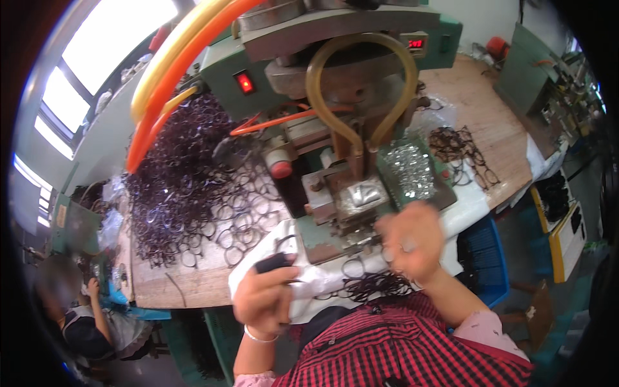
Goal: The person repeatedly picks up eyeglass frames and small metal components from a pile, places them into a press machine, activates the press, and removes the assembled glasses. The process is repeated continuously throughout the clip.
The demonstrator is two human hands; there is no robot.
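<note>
My left hand [263, 300] is closed in front of the machine at its left, with a black cover [272, 262] on one digit. A thin dark curved frame piece [285, 244] sticks out from its fingers. My right hand [416, 244], blurred, is beside the front right of the press machine [309, 242], its fingers curled near the metal fixture [362, 197]. A small pale spot shows at its fingers; I cannot make out what it is. Between my hands, several dark eyeglass frames [374, 285] lie on white cloth at the table's front edge.
A large heap of dark rims [177, 168] covers the table's left. Small silvery parts [411, 169] fill a tray right of the fixture, with brown frames [461, 149] beyond. Orange tubing [145, 122] hangs at upper left. A blue crate [487, 258] stands at right; another person [90, 322] sits far left.
</note>
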